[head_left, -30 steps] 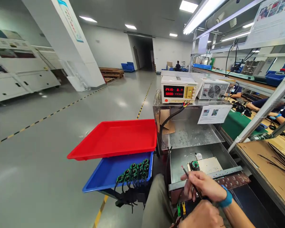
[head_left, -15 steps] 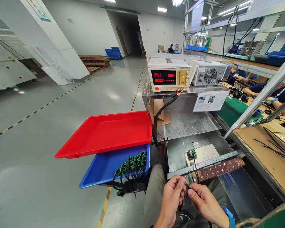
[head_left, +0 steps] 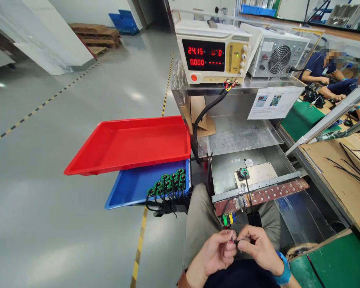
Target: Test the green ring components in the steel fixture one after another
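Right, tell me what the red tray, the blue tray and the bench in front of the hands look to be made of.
Red tray: probably moulded plastic, with uniform colour, rounded rim and a soft sheen. Blue tray: apparently the same plastic, holding small green parts with black leads. Bench: looks like bare sheet metal, grey, dully reflective, with folded edges.

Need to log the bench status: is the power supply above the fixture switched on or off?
On. The power supply shows lit red digits on its front display, the top row reading about 24.15.
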`<state>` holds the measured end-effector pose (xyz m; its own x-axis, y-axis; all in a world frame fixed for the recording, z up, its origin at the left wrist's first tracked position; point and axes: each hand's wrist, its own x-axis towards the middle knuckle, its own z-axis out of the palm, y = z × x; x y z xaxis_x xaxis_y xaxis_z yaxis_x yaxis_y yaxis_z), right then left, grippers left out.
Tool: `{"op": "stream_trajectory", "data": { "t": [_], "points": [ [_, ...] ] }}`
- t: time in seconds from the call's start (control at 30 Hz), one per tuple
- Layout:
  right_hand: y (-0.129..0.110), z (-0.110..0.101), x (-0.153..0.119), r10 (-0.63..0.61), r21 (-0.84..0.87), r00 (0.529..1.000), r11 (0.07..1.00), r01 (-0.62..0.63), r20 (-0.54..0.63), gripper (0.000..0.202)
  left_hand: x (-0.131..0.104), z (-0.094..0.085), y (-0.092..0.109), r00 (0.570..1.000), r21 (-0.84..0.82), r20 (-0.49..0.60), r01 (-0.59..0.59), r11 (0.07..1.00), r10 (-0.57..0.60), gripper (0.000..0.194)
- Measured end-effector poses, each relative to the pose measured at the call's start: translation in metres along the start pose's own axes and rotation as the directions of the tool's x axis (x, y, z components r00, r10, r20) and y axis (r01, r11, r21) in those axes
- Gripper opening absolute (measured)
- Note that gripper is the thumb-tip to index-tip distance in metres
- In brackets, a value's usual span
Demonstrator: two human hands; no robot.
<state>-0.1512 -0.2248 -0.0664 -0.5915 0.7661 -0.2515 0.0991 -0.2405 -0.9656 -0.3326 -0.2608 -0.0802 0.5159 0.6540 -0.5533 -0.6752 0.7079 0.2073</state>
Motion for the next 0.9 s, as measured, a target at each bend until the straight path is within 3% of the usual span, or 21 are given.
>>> {"op": "stream_trajectory", "data": {
  "t": [0.07,0.13,0.2,0.27,0.33,0.37,0.5,0.6,0.7,0.9],
  "points": [
    [0.004,0.009,0.003,0.014,-0.059,0.996,0.998,-0.019,-0.086,0.039,0.005,-0.004,-0.005,0.994,-0.012,-0.085,-0.07,0.997,0.069,0.041],
    [0.007,0.017,0.008,-0.005,-0.188,0.981,0.982,-0.032,-0.196,0.039,0.008,-0.009,-0.011,0.959,0.007,-0.195,-0.209,0.978,0.207,0.042],
    [0.01,0.023,0.015,-0.053,-0.332,0.962,0.942,-0.04,-0.269,0.038,0.01,-0.015,-0.015,0.857,0.15,-0.317,-0.377,0.914,0.406,0.046],
    [0.012,0.027,0.021,-0.093,-0.434,0.953,0.9,-0.043,-0.287,0.035,0.011,-0.022,-0.019,0.708,0.401,-0.378,-0.456,0.795,0.597,0.053],
    [0.015,0.029,0.027,-0.101,-0.481,0.954,0.875,-0.05,-0.283,0.033,0.011,-0.027,-0.021,0.594,0.658,-0.334,-0.409,0.632,0.732,0.054],
    [0.017,0.03,0.029,-0.097,-0.493,0.956,0.868,-0.055,-0.278,0.032,0.011,-0.029,-0.021,0.57,0.756,-0.28,-0.365,0.543,0.773,0.051],
    [0.022,0.031,0.036,-0.079,-0.526,0.956,0.846,-0.085,-0.282,0.028,0.01,-0.029,-0.022,0.54,0.976,-0.003,-0.182,0.121,0.842,0.034],
    [0.023,0.031,0.038,-0.062,-0.544,0.956,0.832,-0.109,-0.286,0.025,0.011,-0.027,-0.023,0.529,0.994,0.114,-0.056,-0.099,0.841,0.034],
    [0.021,0.03,0.039,-0.051,-0.541,0.957,0.833,-0.117,-0.285,0.023,0.011,-0.025,-0.023,0.531,0.975,0.174,0.023,-0.22,0.829,0.033],
    [0.017,0.031,0.043,-0.032,-0.515,0.956,0.848,-0.128,-0.29,0.022,0.008,-0.023,-0.018,0.518,0.945,0.255,0.045,-0.324,0.816,0.03]
  ]
}}
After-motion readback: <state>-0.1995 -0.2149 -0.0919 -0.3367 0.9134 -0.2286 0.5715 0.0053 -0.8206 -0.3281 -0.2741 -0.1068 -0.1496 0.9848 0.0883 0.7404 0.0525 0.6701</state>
